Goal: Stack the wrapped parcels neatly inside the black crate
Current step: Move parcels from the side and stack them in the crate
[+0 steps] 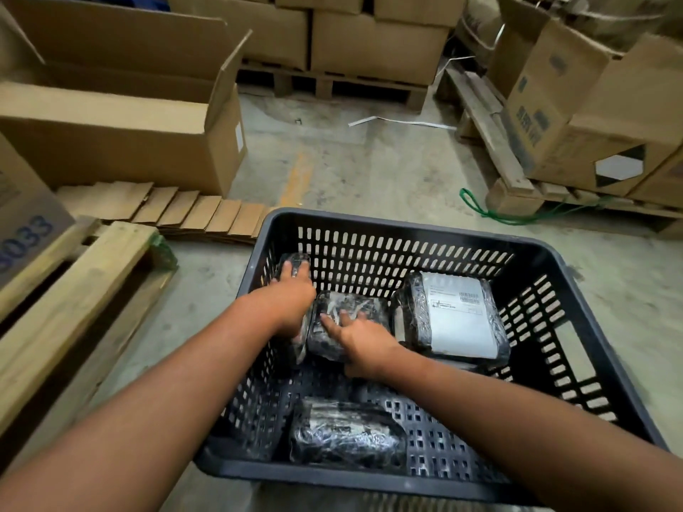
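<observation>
A black slotted crate [414, 230] stands on the floor in front of me. Inside, my left hand [292, 293] grips a black-wrapped parcel [294, 261] standing on edge against the crate's left wall. My right hand [360, 339] rests flat on a second black-wrapped parcel [354, 308] beside it, fingers spread. At the right, a larger parcel with a white shipping label [458, 315] lies flat on top of another. A further black-wrapped parcel [343, 434] lies at the crate's near side.
An open cardboard box [122, 120] and flattened cardboard [184, 212] lie to the left, next to a wooden pallet [74, 286]. More boxes on pallets stand behind and at the right [576, 116]. A green cord [491, 212] trails on the concrete floor.
</observation>
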